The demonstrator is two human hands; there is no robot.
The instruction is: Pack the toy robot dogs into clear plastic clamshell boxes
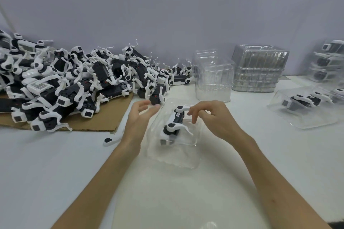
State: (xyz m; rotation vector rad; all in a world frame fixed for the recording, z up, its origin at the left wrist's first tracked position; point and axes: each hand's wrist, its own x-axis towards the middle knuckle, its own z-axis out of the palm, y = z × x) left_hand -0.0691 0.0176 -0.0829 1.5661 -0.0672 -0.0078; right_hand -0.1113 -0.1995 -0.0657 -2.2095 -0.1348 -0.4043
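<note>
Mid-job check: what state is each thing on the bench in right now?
Clear plastic clamshell box: open, unsealed.
Black-and-white toy robot dog: lying inside that box.
Left hand: open, beside the box.
Right hand: fingers curled over the dog, grip unclear.
Heap of loose toy dogs: unpacked, on brown cardboard.
Empty clear boxes: stacked, unused.
Packed box at right: looks closed, dog inside.

Diffuse, even light fills my view, bright enough that the white table [46, 163] washes out at the bottom, and shadows are faint and soft-edged. My left hand [138, 117] is smeared by motion blur at the fingertips [147, 103], and pale glare streaks the clear clamshell box [176, 156]. The wide lens bows the table's far edge, and the corners look soft.
</note>
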